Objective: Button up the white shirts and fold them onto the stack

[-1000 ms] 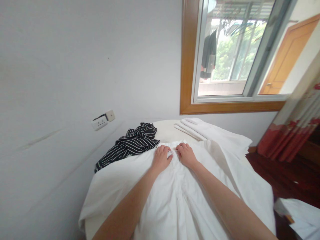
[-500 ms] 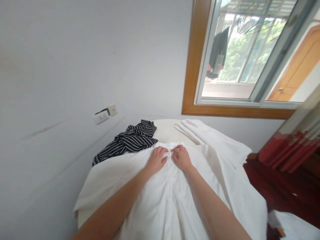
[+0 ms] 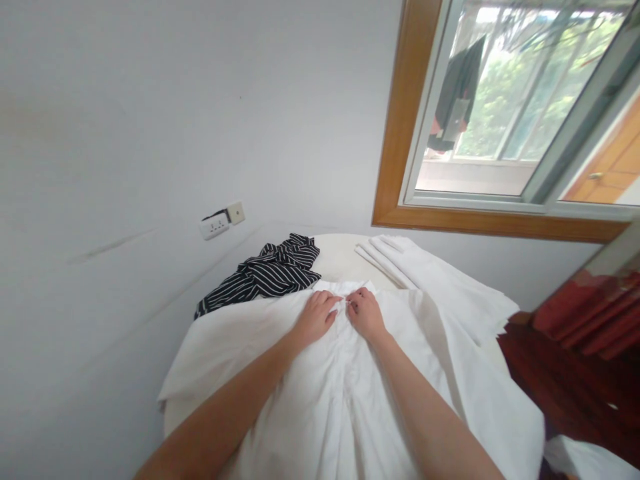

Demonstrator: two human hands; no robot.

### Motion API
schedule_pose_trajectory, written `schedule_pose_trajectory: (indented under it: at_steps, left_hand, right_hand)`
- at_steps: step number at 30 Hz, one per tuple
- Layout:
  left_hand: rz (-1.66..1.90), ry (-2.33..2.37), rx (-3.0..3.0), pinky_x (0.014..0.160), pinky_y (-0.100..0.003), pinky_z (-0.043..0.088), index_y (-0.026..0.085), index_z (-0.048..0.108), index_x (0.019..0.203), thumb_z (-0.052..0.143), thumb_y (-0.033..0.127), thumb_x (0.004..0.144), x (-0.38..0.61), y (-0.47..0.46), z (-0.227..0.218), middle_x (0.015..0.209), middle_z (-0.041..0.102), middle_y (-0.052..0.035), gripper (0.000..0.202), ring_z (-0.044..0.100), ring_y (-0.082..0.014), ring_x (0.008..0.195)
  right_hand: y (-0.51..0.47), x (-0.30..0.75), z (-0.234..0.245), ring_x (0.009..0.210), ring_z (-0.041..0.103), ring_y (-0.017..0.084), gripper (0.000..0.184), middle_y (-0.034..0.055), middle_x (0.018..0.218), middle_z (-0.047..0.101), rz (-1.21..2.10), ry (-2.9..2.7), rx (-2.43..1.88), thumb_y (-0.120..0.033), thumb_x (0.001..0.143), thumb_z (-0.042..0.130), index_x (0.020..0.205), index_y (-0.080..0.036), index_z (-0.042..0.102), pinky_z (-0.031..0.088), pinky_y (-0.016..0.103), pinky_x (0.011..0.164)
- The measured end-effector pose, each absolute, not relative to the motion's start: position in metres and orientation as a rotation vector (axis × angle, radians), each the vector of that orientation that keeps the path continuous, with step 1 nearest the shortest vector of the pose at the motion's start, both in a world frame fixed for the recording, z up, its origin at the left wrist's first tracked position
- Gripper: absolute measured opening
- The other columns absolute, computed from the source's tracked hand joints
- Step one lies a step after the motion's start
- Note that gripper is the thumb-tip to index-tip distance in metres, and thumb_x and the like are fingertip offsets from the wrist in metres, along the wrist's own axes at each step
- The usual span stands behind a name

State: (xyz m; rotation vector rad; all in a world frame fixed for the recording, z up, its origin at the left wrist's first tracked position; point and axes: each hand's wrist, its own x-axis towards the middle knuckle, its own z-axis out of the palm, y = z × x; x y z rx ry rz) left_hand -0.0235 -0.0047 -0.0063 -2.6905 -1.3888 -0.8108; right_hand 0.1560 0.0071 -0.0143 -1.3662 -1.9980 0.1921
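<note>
A white garment with a band at its far edge and pleats or folds down its middle lies spread in front of me. My left hand rests at the band's centre, its fingers bent and closed on the cloth. Close beside it, my right hand pinches the band from the other side with curled fingers. The fingertips of both hands nearly meet at the middle of the band. Whatever small fastening may be between them is too small to make out.
Beyond the garment lie a black-and-white striped cloth at left and folded white cloth at right, on a pale rounded surface. A wall socket is at left, a wood-framed window at right. A red curtain hangs at far right.
The view has turned slightly left, so everything sits a little further right. Both hands stay at the band's centre, with only small finger shifts.
</note>
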Motion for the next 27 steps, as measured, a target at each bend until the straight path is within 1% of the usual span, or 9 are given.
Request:
schedule_pose_trajectory:
  at_steps: [4,8,10,14,17,23,27]
  left_hand:
    - [-0.821,-1.405,-2.684,0.096,-0.039,0.036,0.023,0.052,0.118,0.05,0.019,0.084,-0.0232,-0.004,-0.006,0.106,0.052,-0.006,0.035,0.046,-0.0223,0.104]
    - [-0.826,-1.457,-2.675,0.096,-0.039,0.036,0.023,0.052,0.112,0.051,0.021,0.084,-0.0223,-0.0039,-0.0051,0.106,0.053,-0.0057,0.028,0.045,-0.0221,0.105]
    - [-0.811,-1.484,-2.674,0.095,-0.039,0.036,0.023,0.052,0.109,0.051,0.022,0.084,-0.0218,-0.0031,-0.0047,0.106,0.053,-0.0055,0.025,0.046,-0.022,0.104]
    - [-0.766,-1.535,-2.659,0.094,-0.038,0.036,0.023,0.051,0.106,0.054,0.022,0.083,-0.0205,-0.0026,-0.0037,0.104,0.053,-0.005,0.023,0.046,-0.0218,0.103]
    - [-0.756,-1.548,-2.637,0.093,-0.037,0.036,0.023,0.051,0.105,0.055,0.022,0.082,-0.0196,-0.0047,-0.003,0.104,0.052,-0.0046,0.024,0.045,-0.0217,0.103]
    - [-0.77,-1.517,-2.61,0.092,-0.036,0.035,0.024,0.051,0.11,0.053,0.023,0.084,-0.0205,-0.0092,-0.0048,0.103,0.052,-0.0049,0.026,0.044,-0.0221,0.102]
    - [-0.786,-1.5,-2.599,0.091,-0.036,0.035,0.024,0.051,0.108,0.054,0.023,0.084,-0.0205,-0.0079,-0.0056,0.103,0.052,-0.0049,0.024,0.044,-0.0221,0.101]
  right_hand:
    - [0.0093,0.1581,-0.0162,0.086,0.052,0.018,0.03,0.0058,0.091,0.054,0.239,-1.972,-1.344,-0.007,0.074,0.05,0.094,-0.021,0.069,0.041,0.028,0.081]
    - [0.0102,0.1596,-0.0169,0.084,0.052,0.017,0.034,0.0046,0.089,0.052,0.273,-1.966,-1.298,-0.005,0.073,0.047,0.094,-0.021,0.069,0.041,0.027,0.079]
    - [0.01,0.16,-0.0168,0.081,0.052,0.016,0.034,0.0041,0.09,0.051,0.281,-1.956,-1.282,-0.004,0.072,0.046,0.092,-0.021,0.068,0.041,0.026,0.077]
    - [0.0081,0.1601,-0.0163,0.072,0.05,0.013,0.026,0.0032,0.09,0.05,0.318,-1.937,-1.27,-0.007,0.071,0.05,0.088,-0.019,0.065,0.042,0.025,0.071]
    - [0.0063,0.16,-0.0162,0.068,0.049,0.011,0.024,0.0029,0.091,0.05,0.339,-1.938,-1.23,-0.007,0.07,0.053,0.089,-0.018,0.064,0.041,0.025,0.07]
    - [0.006,0.1608,-0.0181,0.073,0.049,0.013,0.028,0.0027,0.088,0.051,0.3,-1.952,-1.212,-0.007,0.076,0.048,0.094,-0.02,0.065,0.04,0.025,0.071]
    - [0.0057,0.1609,-0.0193,0.078,0.05,0.015,0.032,0.0026,0.086,0.048,0.299,-1.959,-1.188,-0.003,0.076,0.045,0.093,-0.02,0.066,0.04,0.026,0.074]
